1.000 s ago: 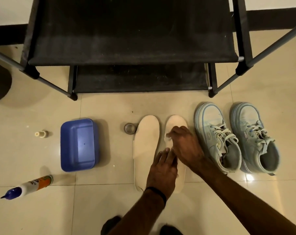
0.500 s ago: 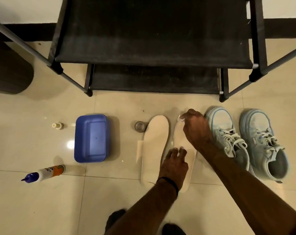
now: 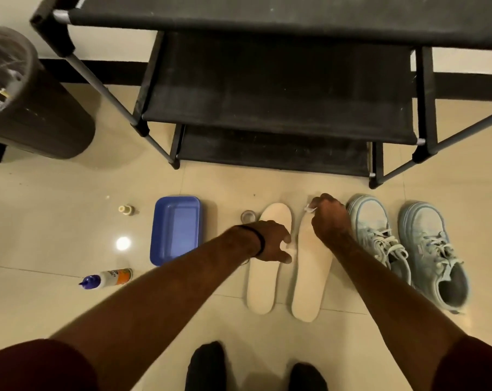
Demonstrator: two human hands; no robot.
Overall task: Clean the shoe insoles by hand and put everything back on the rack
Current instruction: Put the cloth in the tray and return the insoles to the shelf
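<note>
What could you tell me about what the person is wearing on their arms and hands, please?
Both forearms are bare, and neither the left hand nor the right hand wears a glove. A thin black band circles the left wrist; the right wrist shows nothing worn. Short dark maroon sleeves cover the upper arms at the bottom corners of the head view.

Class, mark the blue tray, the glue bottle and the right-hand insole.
blue tray (image 3: 174,230): head view, middle of its floor.
glue bottle (image 3: 109,277): head view, white body beside the blue cap.
right-hand insole (image 3: 309,280): head view, bare heel half.
</note>
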